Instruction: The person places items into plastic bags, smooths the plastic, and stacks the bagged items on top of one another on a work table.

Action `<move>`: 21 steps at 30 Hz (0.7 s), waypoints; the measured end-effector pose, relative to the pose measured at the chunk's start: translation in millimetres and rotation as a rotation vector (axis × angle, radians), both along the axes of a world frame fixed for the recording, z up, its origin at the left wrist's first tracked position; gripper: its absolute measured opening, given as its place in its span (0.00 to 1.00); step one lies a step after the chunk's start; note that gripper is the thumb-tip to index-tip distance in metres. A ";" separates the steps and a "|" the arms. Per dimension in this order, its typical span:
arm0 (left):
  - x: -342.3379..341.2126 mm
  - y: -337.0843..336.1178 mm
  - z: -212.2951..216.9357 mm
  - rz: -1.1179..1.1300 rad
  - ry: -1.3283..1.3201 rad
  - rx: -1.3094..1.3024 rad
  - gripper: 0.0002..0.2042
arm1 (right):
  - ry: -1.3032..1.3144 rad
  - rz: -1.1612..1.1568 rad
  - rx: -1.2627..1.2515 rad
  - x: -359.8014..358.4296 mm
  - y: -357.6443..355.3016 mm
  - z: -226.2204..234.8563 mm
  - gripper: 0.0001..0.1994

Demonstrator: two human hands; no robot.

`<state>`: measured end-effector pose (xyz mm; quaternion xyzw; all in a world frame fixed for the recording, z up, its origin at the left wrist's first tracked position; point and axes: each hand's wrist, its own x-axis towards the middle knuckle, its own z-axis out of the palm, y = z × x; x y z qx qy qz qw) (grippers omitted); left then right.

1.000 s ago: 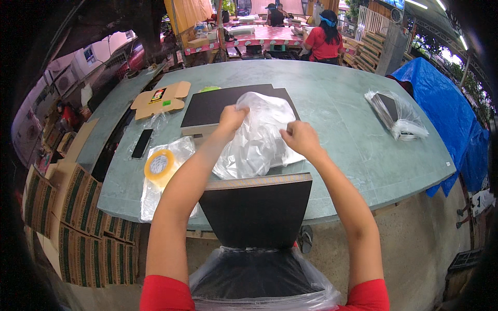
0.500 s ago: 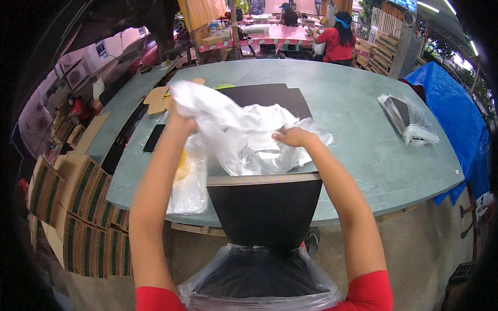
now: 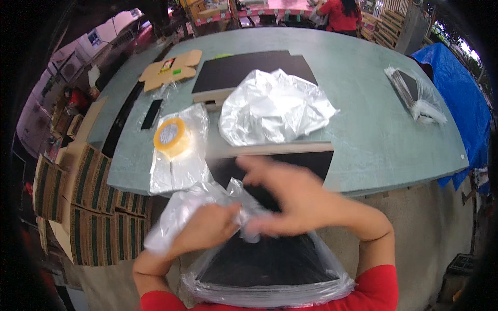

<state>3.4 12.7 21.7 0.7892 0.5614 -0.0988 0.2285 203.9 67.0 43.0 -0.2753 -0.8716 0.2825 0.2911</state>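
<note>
At left, a yellowish tape roll (image 3: pixel 176 138) rested on flat clear plastic bags (image 3: pixel 179 175) on the green table (image 3: pixel 373 129). Nearer the body, the left hand (image 3: pixel 205 228) gripped a crumpled clear plastic bag (image 3: pixel 179 205). At centre, a loose plastic heap (image 3: pixel 275 110) lay on the table beyond a black board (image 3: pixel 314 161). The right hand (image 3: pixel 290 199), blurred, held its thumb and fingers spread before the board; thumb contact with the gripped bag could not be determined. Far right lay a plastic-wrapped bundle (image 3: pixel 414 93).

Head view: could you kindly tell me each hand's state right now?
Left hand: closed, holding crumpled translucent plastic.
Right hand: open, motion-blurred; whether it touches the plastic cannot be told.
</note>
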 end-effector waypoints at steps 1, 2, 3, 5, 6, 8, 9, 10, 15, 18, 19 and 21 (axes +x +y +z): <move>-8.4 -1.0 -4.0 0.062 -0.369 0.170 0.11 | -0.087 0.055 -0.071 1.4 -11.3 -5.5 0.15; -10.3 15.3 0.7 0.039 -0.461 0.110 0.11 | -0.197 0.074 -0.146 4.4 -19.9 -14.0 0.16; -13.3 22.7 10.3 0.045 -0.533 0.066 0.11 | -0.207 0.090 -0.206 9.1 -9.5 -34.9 0.16; -19.8 22.5 0.2 0.240 -0.832 -0.089 0.10 | 0.093 0.034 -0.360 33.2 5.5 -47.8 0.12; -21.5 24.4 -5.5 0.324 -0.983 -0.167 0.11 | 0.693 -0.016 -0.886 49.3 11.2 -67.4 0.12; -20.3 29.0 -16.8 0.636 -1.204 -0.304 0.12 | 1.057 0.233 -1.229 72.3 19.8 -73.6 0.18; -24.0 27.7 -21.4 0.812 -1.299 -0.367 0.12 | 1.080 0.160 -1.357 65.5 9.3 -68.8 0.21; -35.5 33.4 -40.1 0.848 -1.314 -0.374 0.16 | 0.959 0.164 -1.255 61.1 0.9 -77.7 0.22; -19.8 36.8 -46.2 0.803 -1.417 -0.576 0.18 | 0.615 0.102 -1.129 59.1 -12.9 -93.2 0.29; -27.5 39.9 -57.6 0.661 -1.126 -0.338 0.18 | 0.619 0.006 -1.239 57.2 -12.3 -100.3 0.19; -31.0 39.9 -64.2 0.543 -0.942 -0.074 0.17 | 0.592 -0.019 -1.236 56.3 -12.3 -106.0 0.17; -24.9 36.0 -67.2 0.352 -0.662 0.472 0.13 | 0.595 -0.182 -1.176 52.9 -14.2 -117.6 0.12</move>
